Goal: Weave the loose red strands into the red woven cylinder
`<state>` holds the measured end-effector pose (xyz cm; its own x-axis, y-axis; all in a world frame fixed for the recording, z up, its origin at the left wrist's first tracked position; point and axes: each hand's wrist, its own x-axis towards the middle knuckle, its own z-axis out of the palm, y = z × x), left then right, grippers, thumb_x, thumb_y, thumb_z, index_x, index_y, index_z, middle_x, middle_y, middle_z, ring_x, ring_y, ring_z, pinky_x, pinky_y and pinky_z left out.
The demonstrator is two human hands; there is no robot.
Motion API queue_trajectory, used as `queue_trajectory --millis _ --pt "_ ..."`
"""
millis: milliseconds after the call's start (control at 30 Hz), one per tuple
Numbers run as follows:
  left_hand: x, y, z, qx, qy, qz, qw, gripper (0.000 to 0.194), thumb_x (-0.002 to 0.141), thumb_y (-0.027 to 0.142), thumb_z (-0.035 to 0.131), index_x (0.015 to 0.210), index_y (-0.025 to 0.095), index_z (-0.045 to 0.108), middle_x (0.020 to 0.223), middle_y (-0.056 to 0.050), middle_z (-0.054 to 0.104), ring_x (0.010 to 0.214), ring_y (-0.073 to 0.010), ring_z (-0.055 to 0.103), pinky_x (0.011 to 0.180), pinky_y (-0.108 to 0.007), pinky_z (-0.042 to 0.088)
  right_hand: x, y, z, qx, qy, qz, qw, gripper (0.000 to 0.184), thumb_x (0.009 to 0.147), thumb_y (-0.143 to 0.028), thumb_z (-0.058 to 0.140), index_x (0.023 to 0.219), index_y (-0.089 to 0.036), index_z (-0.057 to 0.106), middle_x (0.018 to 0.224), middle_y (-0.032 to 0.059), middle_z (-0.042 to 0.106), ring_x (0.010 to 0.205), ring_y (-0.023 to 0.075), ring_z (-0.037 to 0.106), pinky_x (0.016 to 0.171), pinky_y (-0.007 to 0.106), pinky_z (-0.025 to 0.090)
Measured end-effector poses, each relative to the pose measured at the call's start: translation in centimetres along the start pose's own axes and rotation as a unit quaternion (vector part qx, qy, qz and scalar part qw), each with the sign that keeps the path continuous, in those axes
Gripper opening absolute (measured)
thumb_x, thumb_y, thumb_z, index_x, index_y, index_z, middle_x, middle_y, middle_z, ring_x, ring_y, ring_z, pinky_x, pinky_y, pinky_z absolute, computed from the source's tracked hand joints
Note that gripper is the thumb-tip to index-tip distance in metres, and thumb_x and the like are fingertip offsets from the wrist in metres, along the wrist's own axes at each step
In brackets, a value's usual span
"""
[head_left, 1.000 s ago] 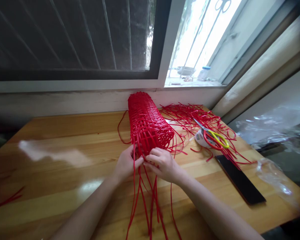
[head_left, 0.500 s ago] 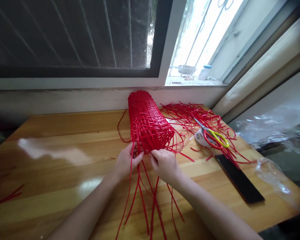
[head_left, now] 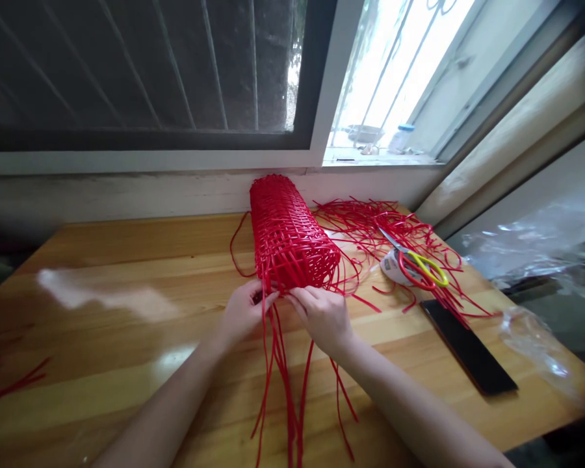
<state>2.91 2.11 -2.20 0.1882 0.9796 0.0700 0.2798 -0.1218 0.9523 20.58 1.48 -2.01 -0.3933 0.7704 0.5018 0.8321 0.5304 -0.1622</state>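
A red woven basket (head_left: 287,237) of plastic cord lies on its side on the wooden table (head_left: 117,325), its open end toward me. Loose red strands (head_left: 292,383) hang from that end down over the table toward me. My left hand (head_left: 244,312) pinches strands at the near left rim of the basket. My right hand (head_left: 322,315) is closed on strands at the near rim, right beside the left hand. Both hands touch the basket's edge.
A heap of loose red cords (head_left: 380,227) lies right of the basket, with yellow-and-red scissors (head_left: 416,263) on a white roll. A black flat phone (head_left: 468,348) lies near the right edge by clear plastic wrap (head_left: 536,351). A few red strands (head_left: 14,383) lie far left.
Both hands have shifted slightly up against the basket's rim. The hanging strands have been gathered closer together under the hands.
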Motion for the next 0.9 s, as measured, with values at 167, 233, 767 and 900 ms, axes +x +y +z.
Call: queue_trajectory --millis 167,233,767,900 --pt "0.5 0.8 -2.0 -0.037 -0.132 -0.038 0.990 0.027 0.078 0.035 0.058 0.093 0.016 0.071 0.090 -0.005 0.072 0.087 -0.0215 0.064 0.083 -0.033 0.048 0.4 0.3 0.2 -0.021 0.018 -0.046 0.999 0.021 0.088 -0.028 0.052 0.074 -0.021 0.066 0.055 -0.0022 0.057 0.051 0.0089 0.050 0.052 0.025 0.025" --pt "0.6 0.7 -2.1 -0.049 -0.132 -0.049 0.989 0.029 0.077 0.037 0.060 0.093 0.016 0.071 0.089 -0.004 0.072 0.085 -0.0208 0.064 0.084 -0.033 0.047 0.5 0.5 0.3 -0.017 0.020 -0.069 0.997 0.022 0.089 -0.028 0.052 0.073 -0.020 0.065 0.055 -0.0023 0.055 0.051 0.0087 0.048 0.052 0.025 0.025" --pt "-0.5 1.5 -0.5 0.045 0.025 -0.044 0.998 0.026 0.074 0.040 0.062 0.085 0.017 0.069 0.087 -0.004 0.072 0.083 -0.0208 0.064 0.079 -0.031 0.048 0.6 0.2 1.2 0.021 0.061 -0.111 0.992 0.024 0.091 -0.031 0.048 0.082 -0.018 0.065 0.058 -0.0008 0.055 0.055 0.0110 0.047 0.055 0.026 0.030" --pt "-0.8 1.6 -1.1 0.111 0.071 -0.014 0.991 0.022 0.074 0.035 0.062 0.086 0.018 0.070 0.091 -0.005 0.071 0.085 -0.0202 0.064 0.080 -0.031 0.047 0.7 0.2 1.3 0.047 0.077 -0.120 0.989 0.024 0.089 -0.035 0.050 0.088 -0.016 0.066 0.061 0.0002 0.058 0.056 0.0114 0.048 0.056 0.026 0.034"
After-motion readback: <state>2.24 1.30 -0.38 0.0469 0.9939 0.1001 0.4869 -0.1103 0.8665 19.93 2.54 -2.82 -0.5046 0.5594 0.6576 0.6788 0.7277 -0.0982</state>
